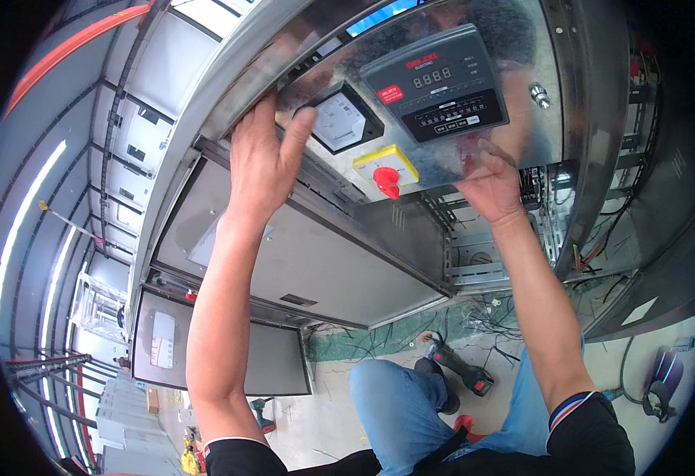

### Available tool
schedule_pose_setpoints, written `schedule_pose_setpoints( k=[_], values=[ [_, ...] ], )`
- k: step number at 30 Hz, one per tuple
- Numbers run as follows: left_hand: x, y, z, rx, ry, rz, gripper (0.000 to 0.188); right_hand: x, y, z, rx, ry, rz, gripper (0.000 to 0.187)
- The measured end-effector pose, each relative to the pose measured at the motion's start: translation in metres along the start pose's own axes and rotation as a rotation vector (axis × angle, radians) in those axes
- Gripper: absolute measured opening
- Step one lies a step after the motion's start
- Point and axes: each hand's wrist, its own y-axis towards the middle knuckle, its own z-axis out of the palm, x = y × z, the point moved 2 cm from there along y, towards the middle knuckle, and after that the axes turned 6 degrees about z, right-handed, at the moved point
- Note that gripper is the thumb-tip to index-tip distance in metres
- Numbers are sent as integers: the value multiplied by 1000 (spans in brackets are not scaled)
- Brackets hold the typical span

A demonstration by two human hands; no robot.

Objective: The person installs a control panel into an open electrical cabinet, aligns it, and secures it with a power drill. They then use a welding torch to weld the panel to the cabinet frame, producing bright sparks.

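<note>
A bare-metal instrument panel [526, 36] stands tilted in front of me. It carries a square analog meter [338, 119], a dark digital display unit [442, 83] and a red rotary knob [386, 182] on a yellow plate. My left hand [266, 155] lies along the panel's left side, next to the meter, thumb spread away from the fingers; its fingertips are partly hidden at the edge. At the panel's lower edge, right of the knob, my right hand [493, 189] grips the metal with bent fingers. A small round lock [539, 96] sits to the right of the display unit.
Below the panel, a grey cabinet door [323, 258] hangs open beside rails and wiring [531, 198]. On the floor lie a cordless power tool [462, 369], a green drill [261, 416] and scattered wire offcuts [355, 343]. Another dark cabinet side [669, 214] rises at the right.
</note>
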Motion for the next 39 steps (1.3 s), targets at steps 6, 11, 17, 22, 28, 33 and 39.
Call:
schedule_pose_setpoints(
  k=[6,11,17,22,28,33,39],
  values=[
    [9,17,12,61,179,-1,78,5,1,5,-3,13,77,45],
    [11,20,17,42,253,41,76,2,0,1,4,2,40,43],
    [17,20,21,-15,306,64,77,2,-1,3,6,15,15,37],
    [18,19,23,-71,330,106,76,-2,0,11,-81,56,-7,37],
    [19,17,24,-76,332,77,73,-9,-6,31,-103,-91,-92,32],
    [19,18,25,-116,327,93,70,-11,-4,40,-124,-131,-90,46],
    [15,20,24,-95,290,76,70,-16,-3,30,-143,-131,-108,71]
  ],
)
